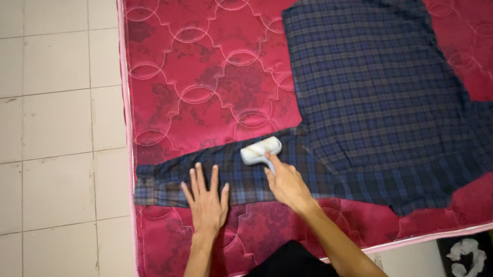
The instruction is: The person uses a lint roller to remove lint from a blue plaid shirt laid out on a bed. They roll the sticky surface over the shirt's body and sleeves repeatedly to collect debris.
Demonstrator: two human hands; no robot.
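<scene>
A dark blue plaid shirt (373, 92) lies spread flat on a red quilted mattress (205, 71), one sleeve stretched toward the left edge. My left hand (205, 201) rests flat on that sleeve, fingers spread, holding nothing. Just to its right, my right hand (286, 184) grips the handle of a white lint roller (260, 151), whose roll lies across the sleeve near the shirt's armpit.
Pale floor tiles (39, 145) run along the mattress's left side. The mattress has a pink piped edge (132, 166). A crumpled white object (466, 256) lies on a dark patch at the bottom right. Dark clothing on my lap (282, 272) shows at the bottom.
</scene>
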